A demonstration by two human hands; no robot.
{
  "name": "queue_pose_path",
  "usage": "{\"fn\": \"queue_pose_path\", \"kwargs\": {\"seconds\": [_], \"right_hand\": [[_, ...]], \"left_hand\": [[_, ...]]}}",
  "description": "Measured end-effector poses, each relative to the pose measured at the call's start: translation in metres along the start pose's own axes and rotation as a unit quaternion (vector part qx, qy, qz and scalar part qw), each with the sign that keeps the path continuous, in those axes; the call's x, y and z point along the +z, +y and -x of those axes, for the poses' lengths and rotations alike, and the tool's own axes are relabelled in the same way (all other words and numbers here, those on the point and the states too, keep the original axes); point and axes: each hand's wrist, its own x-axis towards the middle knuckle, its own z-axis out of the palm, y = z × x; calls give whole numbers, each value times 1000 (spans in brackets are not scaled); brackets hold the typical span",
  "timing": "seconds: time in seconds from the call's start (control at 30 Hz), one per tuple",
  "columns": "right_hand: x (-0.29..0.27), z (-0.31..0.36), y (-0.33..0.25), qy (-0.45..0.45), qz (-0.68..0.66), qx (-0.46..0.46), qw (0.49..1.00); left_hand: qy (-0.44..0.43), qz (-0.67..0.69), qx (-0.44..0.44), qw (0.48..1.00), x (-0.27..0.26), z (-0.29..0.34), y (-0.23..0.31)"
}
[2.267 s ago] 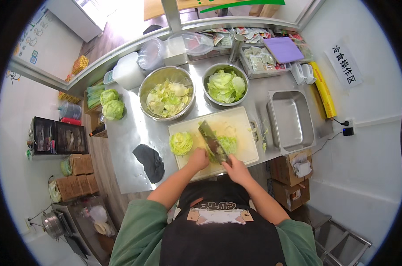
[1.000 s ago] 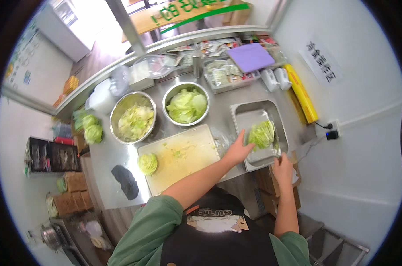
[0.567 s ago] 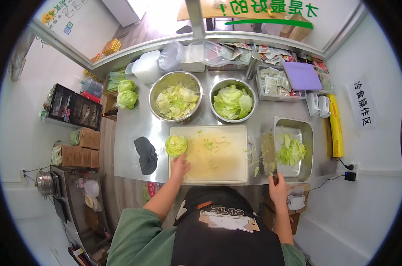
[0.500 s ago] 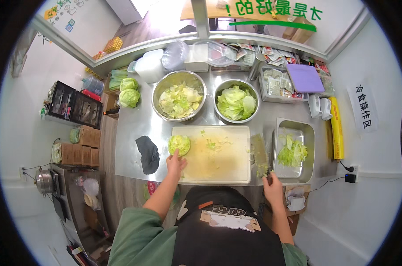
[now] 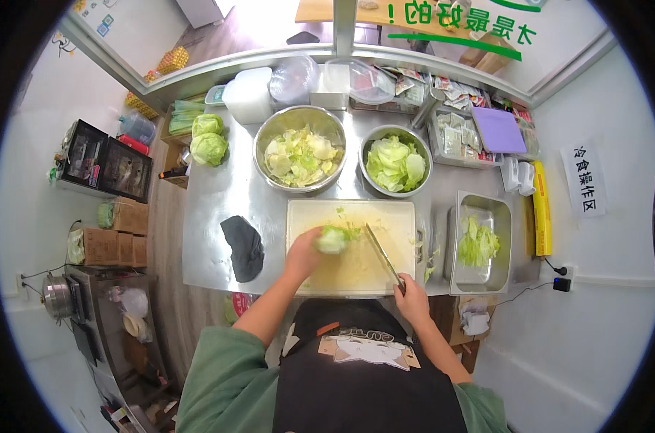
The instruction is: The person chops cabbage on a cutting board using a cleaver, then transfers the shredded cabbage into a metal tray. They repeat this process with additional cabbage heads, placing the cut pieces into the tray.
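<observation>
My left hand (image 5: 305, 250) is closed on a piece of lettuce (image 5: 332, 240), smeared by motion, over the left half of the white cutting board (image 5: 397, 214). A knife (image 5: 382, 252) points up and left over the board, its blade seen nearly edge-on. Its handle is in my right hand (image 5: 412, 294) near the board's lower right edge. Bits of chopped lettuce lie on the board around the blade tip. Right of the board, more shreds lie on the steel table (image 5: 436, 227).
Behind the board stand a large steel bowl (image 5: 259, 155) of cut lettuce and a smaller bowl (image 5: 363, 167) of leaves. A steel pan (image 5: 508, 249) at right holds lettuce. A black cloth (image 5: 242, 249) lies left. Whole lettuces (image 5: 208, 148) sit at back left.
My left hand has moved right with the lettuce, from the board's left edge onto the board. The knife has swung from the board's right side to over the board.
</observation>
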Motion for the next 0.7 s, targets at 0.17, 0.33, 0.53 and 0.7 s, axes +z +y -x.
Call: {"fn": "queue_pose_path", "kwargs": {"seconds": [0.17,0.33,0.53,0.7], "right_hand": [[5,3,-11,-26,44,-6,999],[11,1,-21,-1,128,-43,991],[44,-14,11,8,201,-72,977],[45,-19,0,-1,240,-42,970]], "left_hand": [[-106,-131,181,969,-12,29,-18],[-39,-3,-10,999,-8,46,-14],[-2,-27,-164,986,19,30,6],[-37,20,-112,993,21,21,-6]]}}
